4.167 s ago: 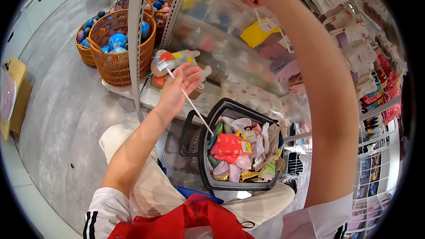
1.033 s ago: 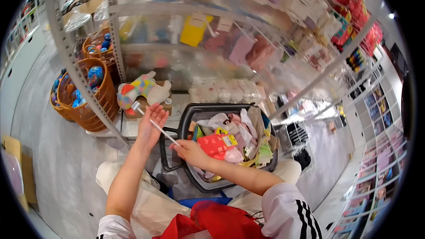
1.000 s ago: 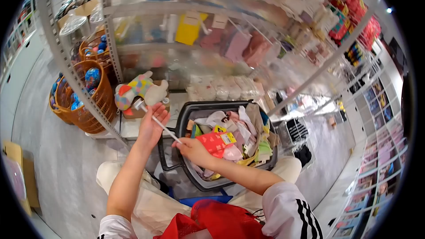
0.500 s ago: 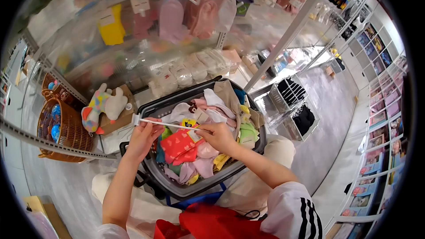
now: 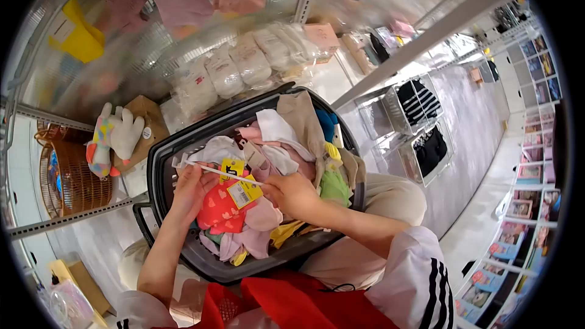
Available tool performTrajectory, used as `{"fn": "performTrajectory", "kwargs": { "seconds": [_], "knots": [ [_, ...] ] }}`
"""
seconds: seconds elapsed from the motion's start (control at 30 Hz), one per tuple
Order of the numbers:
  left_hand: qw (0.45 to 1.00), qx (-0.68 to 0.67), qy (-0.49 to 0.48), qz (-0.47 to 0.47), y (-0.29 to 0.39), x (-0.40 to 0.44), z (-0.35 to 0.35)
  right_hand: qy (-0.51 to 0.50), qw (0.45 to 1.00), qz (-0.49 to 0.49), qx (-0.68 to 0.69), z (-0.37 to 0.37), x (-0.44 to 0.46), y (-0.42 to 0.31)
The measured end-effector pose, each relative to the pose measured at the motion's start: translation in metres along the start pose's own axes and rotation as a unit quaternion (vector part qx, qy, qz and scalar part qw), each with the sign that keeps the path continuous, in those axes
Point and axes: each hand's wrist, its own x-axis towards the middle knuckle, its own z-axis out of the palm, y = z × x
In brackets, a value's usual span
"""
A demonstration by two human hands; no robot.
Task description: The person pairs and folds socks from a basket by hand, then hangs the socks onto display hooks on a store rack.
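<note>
My left hand (image 5: 187, 190) grips one end of a thin white display hook (image 5: 213, 170), near its clear plastic end piece. At the hook's other end, my right hand (image 5: 295, 197) is closed, fingers pinched around the tip. A red pair of socks with pale hearts (image 5: 220, 208) is beneath the hook, between my hands. Yellow tags (image 5: 245, 192) sit at the socks' top, against the rod; whether the rod passes through them I cannot tell. Below lies a dark grey basket (image 5: 157, 167) heaped with loose socks and cloth pieces, including a light green one (image 5: 335, 187).
Bagged white goods (image 5: 228, 70) line the shelf behind the basket. A plush toy (image 5: 116, 137) and a wicker basket (image 5: 76, 173) are at left. Clear bins of black items (image 5: 429, 149) stand at right, past a slanted metal post (image 5: 420, 39). Socks hang overhead.
The view has moved closer and lower, so the basket looks larger and the shelf goods sit differently. Both hands keep hold of the hook, and the yellow tags now face up more plainly.
</note>
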Motion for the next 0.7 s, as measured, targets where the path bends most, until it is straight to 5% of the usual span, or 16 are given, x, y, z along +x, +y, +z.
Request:
{"fn": "performTrajectory", "kwargs": {
  "seconds": [0.27,0.37,0.47,0.7],
  "knots": [
    [0.993,0.09,0.078,-0.007,-0.014,0.004,0.033,-0.29,0.957,0.001,-0.005,-0.029,0.009,0.034],
    [0.988,0.117,0.102,-0.014,-0.024,0.006,0.03,-0.281,0.956,-0.09,-0.005,-0.024,0.009,0.06],
    [0.988,0.119,0.102,0.003,-0.036,0.002,0.021,-0.31,0.948,0.009,0.066,-0.043,0.012,0.041],
    [0.995,0.049,0.065,0.052,-0.02,-0.029,0.066,-0.136,0.983,-0.052,0.112,-0.052,-0.021,0.03]
  ]
}}
